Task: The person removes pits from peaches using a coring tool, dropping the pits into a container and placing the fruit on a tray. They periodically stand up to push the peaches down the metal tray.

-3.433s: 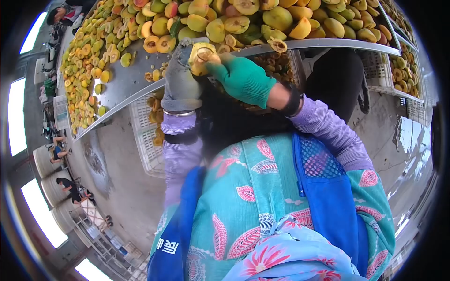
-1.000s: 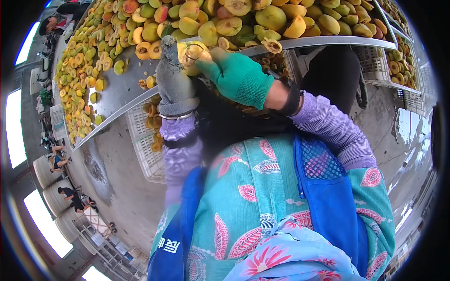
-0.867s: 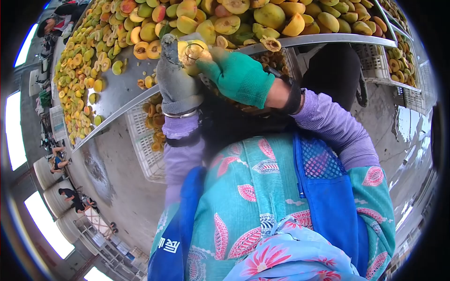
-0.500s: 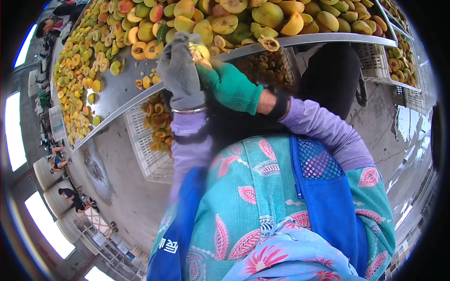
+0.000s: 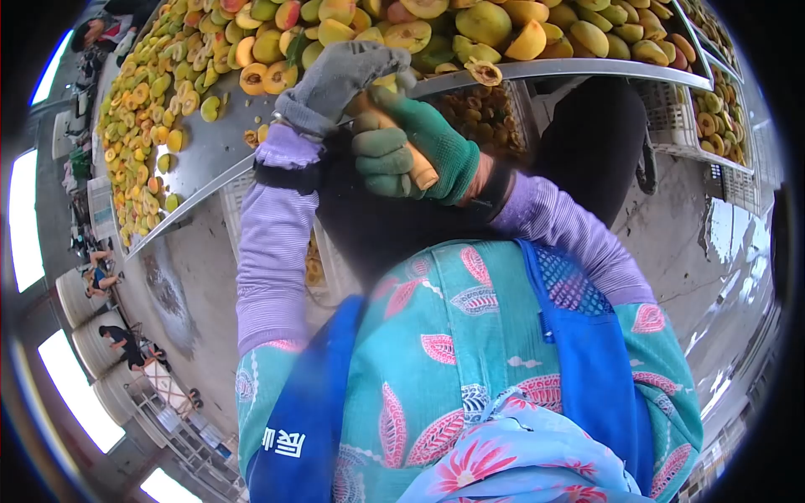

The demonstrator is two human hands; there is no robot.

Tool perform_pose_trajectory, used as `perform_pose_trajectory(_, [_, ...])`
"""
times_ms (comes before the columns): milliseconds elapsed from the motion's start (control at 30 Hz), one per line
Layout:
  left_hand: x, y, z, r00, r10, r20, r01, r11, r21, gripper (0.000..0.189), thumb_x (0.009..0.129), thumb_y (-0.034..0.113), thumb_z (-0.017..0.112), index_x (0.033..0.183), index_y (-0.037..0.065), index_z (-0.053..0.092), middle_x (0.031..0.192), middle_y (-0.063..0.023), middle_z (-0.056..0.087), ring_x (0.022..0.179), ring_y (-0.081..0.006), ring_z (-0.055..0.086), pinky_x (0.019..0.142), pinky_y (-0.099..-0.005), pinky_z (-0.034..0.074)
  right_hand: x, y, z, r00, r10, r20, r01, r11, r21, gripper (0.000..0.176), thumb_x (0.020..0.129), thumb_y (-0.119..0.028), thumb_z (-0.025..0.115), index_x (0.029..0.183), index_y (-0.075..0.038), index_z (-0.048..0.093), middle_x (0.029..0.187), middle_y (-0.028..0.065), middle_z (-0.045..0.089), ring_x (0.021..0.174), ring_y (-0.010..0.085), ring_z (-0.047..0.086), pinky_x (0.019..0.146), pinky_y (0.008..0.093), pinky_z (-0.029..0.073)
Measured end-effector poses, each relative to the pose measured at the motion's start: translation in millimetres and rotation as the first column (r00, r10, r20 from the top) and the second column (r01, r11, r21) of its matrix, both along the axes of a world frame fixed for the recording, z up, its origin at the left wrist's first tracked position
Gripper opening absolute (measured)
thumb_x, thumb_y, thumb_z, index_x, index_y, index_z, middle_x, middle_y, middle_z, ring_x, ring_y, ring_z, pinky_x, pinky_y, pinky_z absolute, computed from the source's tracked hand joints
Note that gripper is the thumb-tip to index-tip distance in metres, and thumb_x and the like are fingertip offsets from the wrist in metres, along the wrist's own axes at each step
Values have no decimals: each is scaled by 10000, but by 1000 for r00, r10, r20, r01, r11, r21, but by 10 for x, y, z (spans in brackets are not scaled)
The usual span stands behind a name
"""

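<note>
My right hand (image 5: 449,147), in a green knitted glove, is wrapped round a wooden handle (image 5: 422,170). The working end of this tool is hidden between my hands. In a grey glove, my left hand (image 5: 340,80) curls over a yellow peach (image 5: 386,82), most of which the fingers cover. Both hands meet just in front of the metal table edge. Beyond them lie many whole and halved peaches (image 5: 407,36), some with the brown pit hollow showing. A halved peach (image 5: 484,72) rests right at the rim.
The metal table (image 5: 205,155) slopes across the view with a raised rim. White plastic crates (image 5: 671,109) stand below and to the right, and another crate with dark fruit pieces (image 5: 482,117) sits under the edge. Other people (image 5: 126,345) are far off left.
My left hand has swung from upright to lying over the peach, its forearm moving left. My right hand has turned, bringing the wooden handle into sight.
</note>
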State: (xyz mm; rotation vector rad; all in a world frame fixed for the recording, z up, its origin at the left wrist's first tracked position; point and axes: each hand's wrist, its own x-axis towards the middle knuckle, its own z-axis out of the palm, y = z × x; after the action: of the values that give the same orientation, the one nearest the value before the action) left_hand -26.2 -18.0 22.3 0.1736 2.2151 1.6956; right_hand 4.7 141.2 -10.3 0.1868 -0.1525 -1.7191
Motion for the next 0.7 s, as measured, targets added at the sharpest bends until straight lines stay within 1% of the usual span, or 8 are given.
perform_pose_trajectory(167, [131,88,-98,980,150,130,-185,929,320,316,943,271,544,947,-22,661,824,-97,670,735,-167,635,682,-272,511,96,55,135,850,80,-521,144,916,374,358,980,-474,398,807,-171,476,604,-36,437,491,107,405,492,283,383])
perform_pose_trajectory(267, [139,73,-46,997,80,11,-80,995,56,307,943,261,534,995,-19,650,795,-111,657,715,-185,634,686,-278,517,71,48,-91,964,2,-265,-14,999,-46,348,990,-449,402,794,-170,472,590,-63,404,488,94,393,510,245,377])
perform_pose_trajectory(367, [415,282,212,869,427,248,-493,715,495,279,943,240,525,1015,-8,629,839,-109,657,739,-190,637,692,-284,523,36,-60,-16,982,2,-187,-42,976,-214,411,1004,-504,326,829,-160,468,556,-91,377,446,57,361,440,219,300])
perform_pose_trajectory(467, [880,-210,-191,701,534,-473,-701,640,-316,309,914,308,555,977,11,613,947,-126,648,776,-219,639,724,-331,537,63,6,83,944,-4,-330,-59,981,-183,367,970,-485,433,827,-155,506,572,-59,426,450,81,400,449,265,367])
perform_pose_trajectory(533, [1237,-560,-138,524,796,303,-722,227,653,411,864,345,610,1079,-5,619,1000,-153,661,844,-235,650,751,-332,526,45,218,-62,944,58,-324,-91,992,-85,376,965,-495,436,855,-145,518,576,-49,445,446,93,417,413,280,366])
perform_pose_trajectory(567, [1180,-698,30,482,867,126,-871,457,183,440,852,349,615,1114,-4,609,1020,-162,659,875,-241,647,766,-340,521,21,306,-164,941,83,-328,-101,994,-36,382,962,-500,438,870,-140,525,578,-45,454,444,99,426,395,287,366])
perform_pose_trajectory(633, [1128,-790,395,583,785,-210,-583,223,-782,508,828,358,626,1184,-2,590,1060,-181,657,935,-254,642,798,-355,511,116,326,-416,941,212,-263,-119,937,328,389,941,-508,482,874,-125,514,590,-11,474,450,115,454,366,294,370])
perform_pose_trajectory(700, [713,-894,317,624,713,-320,-671,278,-687,527,806,377,631,1181,9,598,1076,-191,653,982,-269,634,836,-372,494,213,279,-365,884,354,-305,-117,800,589,388,929,-505,507,853,-124,500,593,4,474,448,122,460,373,286,374])
